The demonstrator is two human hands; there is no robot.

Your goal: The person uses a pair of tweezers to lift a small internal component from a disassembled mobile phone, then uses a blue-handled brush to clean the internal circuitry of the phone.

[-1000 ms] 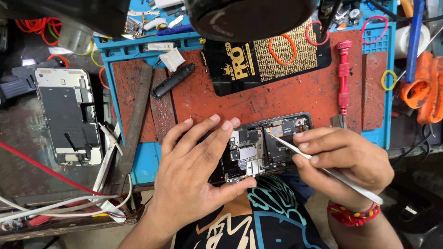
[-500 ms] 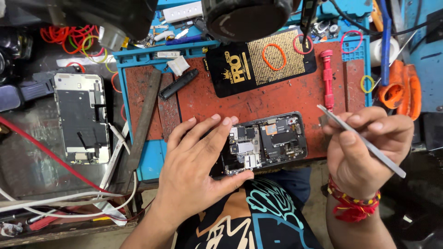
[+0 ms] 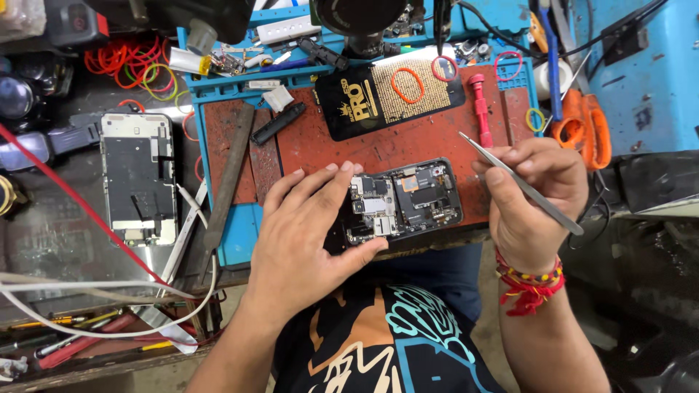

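An opened phone (image 3: 408, 198) with its circuit board bare lies on the red work mat (image 3: 378, 149). My left hand (image 3: 306, 233) rests flat over the phone's left end, fingers spread, thumb under its near edge. My right hand (image 3: 535, 200) is to the right of the phone, lifted off it, and pinches steel tweezers (image 3: 520, 182) whose tip points up and to the left, clear of the board.
A detached phone screen frame (image 3: 138, 178) lies at left on the dark bench. A black phone back panel (image 3: 389, 94), red screwdriver (image 3: 480, 105), orange scissors (image 3: 582, 131), a metal file (image 3: 229, 182) and rubber bands sit around the mat. White and red cables (image 3: 95, 291) cross the lower left.
My right hand drew the tweezers off the phone's board and moved right and up. My left hand stayed on the phone.
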